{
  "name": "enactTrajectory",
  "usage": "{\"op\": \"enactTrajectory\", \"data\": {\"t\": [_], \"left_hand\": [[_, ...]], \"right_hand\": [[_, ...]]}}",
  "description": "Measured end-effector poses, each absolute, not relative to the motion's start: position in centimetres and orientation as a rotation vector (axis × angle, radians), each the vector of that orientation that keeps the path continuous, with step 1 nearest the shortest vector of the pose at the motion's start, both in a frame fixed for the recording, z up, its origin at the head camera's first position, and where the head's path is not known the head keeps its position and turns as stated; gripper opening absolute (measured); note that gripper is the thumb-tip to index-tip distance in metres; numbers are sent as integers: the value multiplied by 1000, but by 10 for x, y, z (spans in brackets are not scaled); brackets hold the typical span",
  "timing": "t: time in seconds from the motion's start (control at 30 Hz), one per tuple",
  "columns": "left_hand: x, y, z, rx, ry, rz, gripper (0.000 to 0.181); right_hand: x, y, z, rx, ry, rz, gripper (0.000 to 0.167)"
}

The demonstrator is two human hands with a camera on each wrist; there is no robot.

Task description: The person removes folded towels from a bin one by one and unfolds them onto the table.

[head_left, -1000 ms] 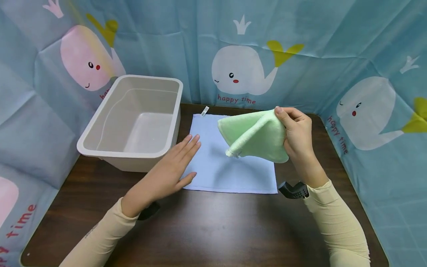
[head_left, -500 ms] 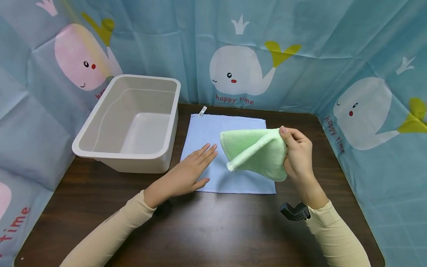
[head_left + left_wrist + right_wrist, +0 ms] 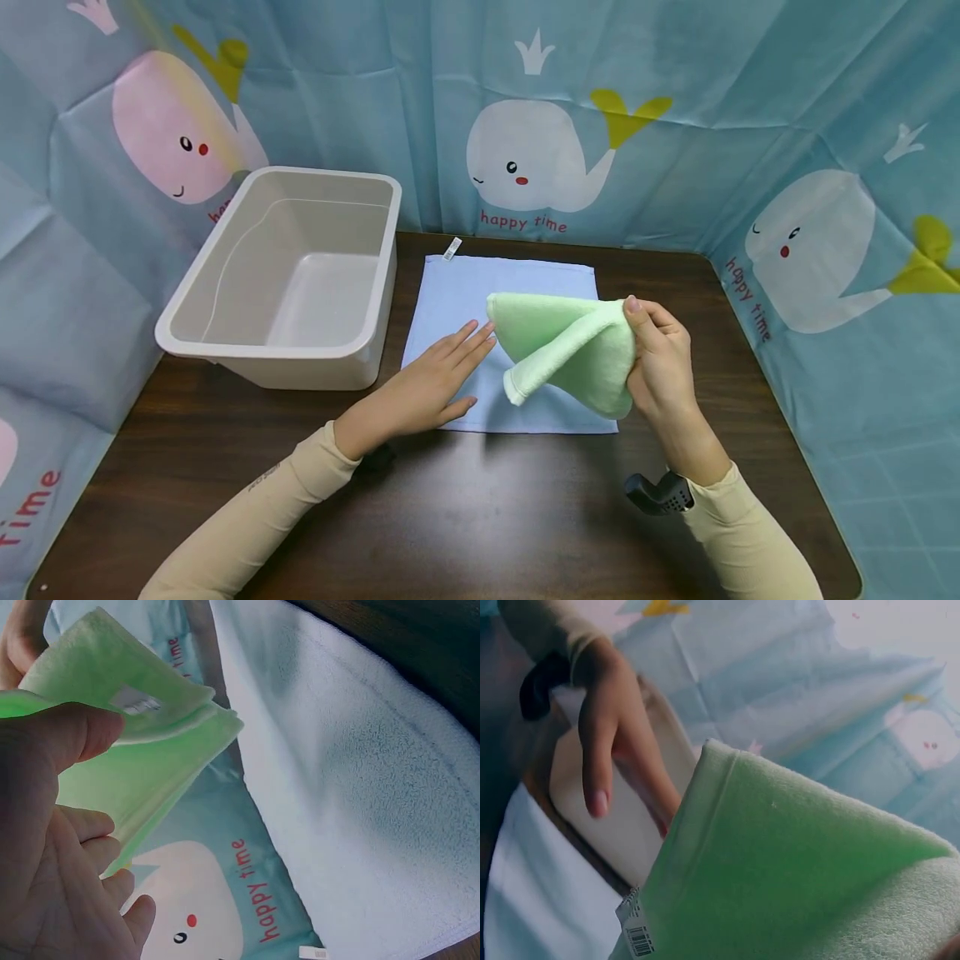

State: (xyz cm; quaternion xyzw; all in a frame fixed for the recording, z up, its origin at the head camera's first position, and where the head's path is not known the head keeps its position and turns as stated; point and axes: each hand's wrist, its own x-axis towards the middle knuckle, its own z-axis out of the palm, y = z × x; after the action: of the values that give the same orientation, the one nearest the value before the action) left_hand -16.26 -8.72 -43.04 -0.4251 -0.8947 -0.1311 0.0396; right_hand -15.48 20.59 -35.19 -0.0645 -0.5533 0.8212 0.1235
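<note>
A light green towel [image 3: 570, 350] hangs folded in the air, its upper right corner pinched between the thumb and fingers of my right hand [image 3: 663, 367]. Beneath it a pale blue towel [image 3: 450, 292] lies spread flat on the table, with a small white tag at its far left corner. My left hand [image 3: 427, 383] hovers over the blue towel's left side with straight fingers, close to the green towel's left edge; it grips nothing. In the right wrist view, a barcode label [image 3: 637, 934] shows on the green towel [image 3: 780, 847].
To the left of the blue towel stands a deep grey plastic bin [image 3: 375, 333] with nothing inside. The dark wooden table [image 3: 510, 517] is bounded at the back and sides by a blue curtain [image 3: 420, 108] printed with whales.
My right hand has lowered the green towel toward me over the blue one. My left hand has moved right, away from the bin and nearer the green towel.
</note>
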Motion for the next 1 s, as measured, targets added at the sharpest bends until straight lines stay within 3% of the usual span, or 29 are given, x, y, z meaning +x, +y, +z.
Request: {"op": "enactTrajectory", "data": {"t": [0.53, 0.73, 1.0], "left_hand": [[-143, -88, -425, -1284, -2536, -314, 93], [-148, -84, -433, -1312, -2632, -312, 93], [-151, -66, -455, -1518, -2860, -288, 78]], "right_hand": [[-107, 205, -349, -59, -1709, 2613, 27], [-127, 221, -368, -202, -1784, 2642, 25], [-172, 245, -416, -568, -1933, 2517, 13]]}}
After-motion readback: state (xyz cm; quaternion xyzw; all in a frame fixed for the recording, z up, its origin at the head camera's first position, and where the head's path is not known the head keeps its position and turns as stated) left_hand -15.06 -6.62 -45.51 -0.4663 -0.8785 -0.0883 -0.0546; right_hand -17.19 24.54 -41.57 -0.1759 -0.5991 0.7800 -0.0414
